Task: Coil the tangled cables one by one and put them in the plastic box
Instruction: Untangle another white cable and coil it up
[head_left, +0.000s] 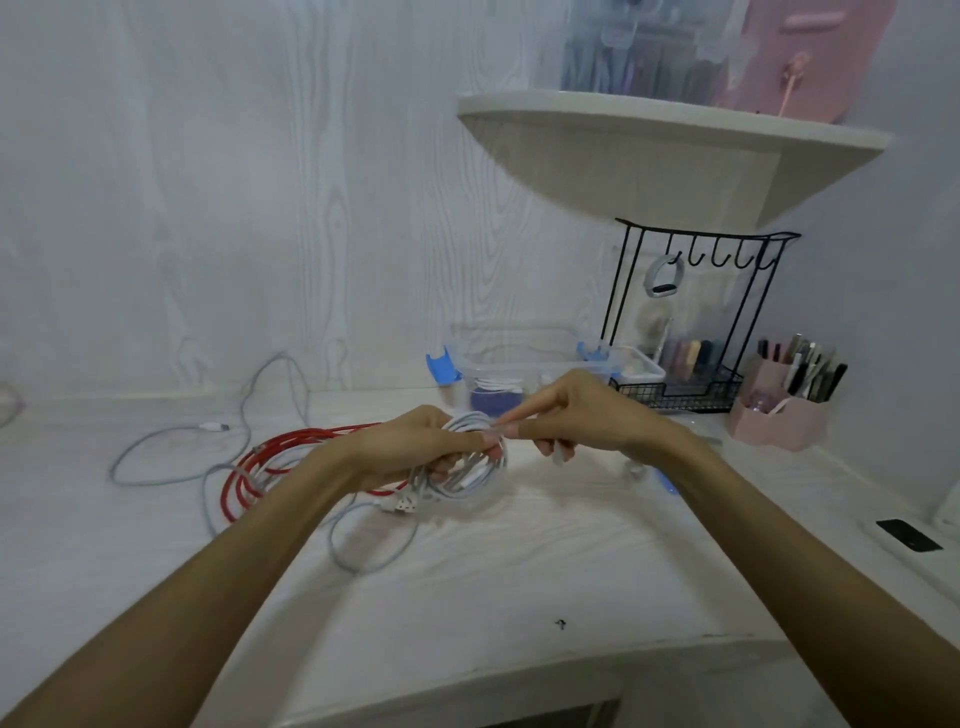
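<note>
Hands clasped around white coil

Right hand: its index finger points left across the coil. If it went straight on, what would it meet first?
Most likely the left hand gripping the white cable coil; the right hand fingertip already sits beside that thumb, though depth is unclear.

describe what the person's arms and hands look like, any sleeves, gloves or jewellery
Both forearms are bare up to the frame edge: no sleeves in view. The left hand and the right hand wear no gloves, and no rings, watch or bracelets show at the wrists. The nails look short and unpainted, though the picture is too soft to be certain.
</note>
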